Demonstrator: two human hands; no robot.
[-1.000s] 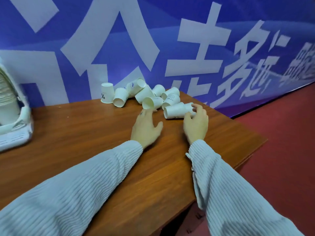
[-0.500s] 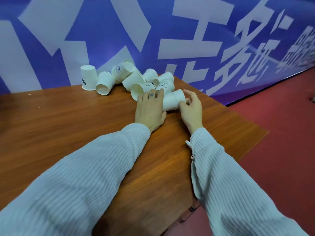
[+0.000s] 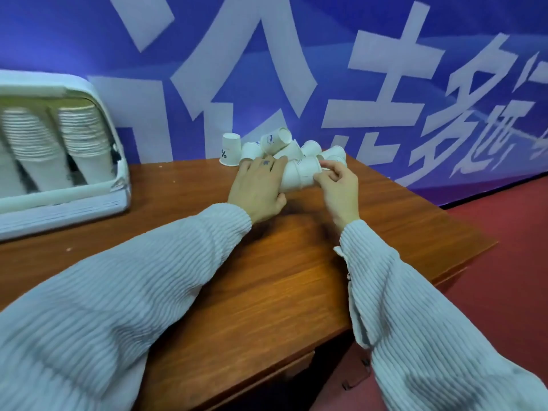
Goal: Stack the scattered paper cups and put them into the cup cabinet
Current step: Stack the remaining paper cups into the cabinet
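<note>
Two nested paper cups [image 3: 299, 175] are held lying on their side between the hands, long axis running left to right, just above the wooden table [image 3: 296, 277]. The left hand [image 3: 261, 185] is curled round the wider end; the right hand [image 3: 338, 185] pinches the narrow end. The loose cups [image 3: 275, 145] lie just beyond (nearer the left hand). The cup cabinet [image 3: 59, 161] stands well to the left.

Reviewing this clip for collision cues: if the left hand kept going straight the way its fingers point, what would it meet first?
Probably the loose paper cups heaped just beyond the left hand, whose fingers already grip the nested cups shared with the right hand. Behind the heap is the blue banner; depth is unclear.
</note>
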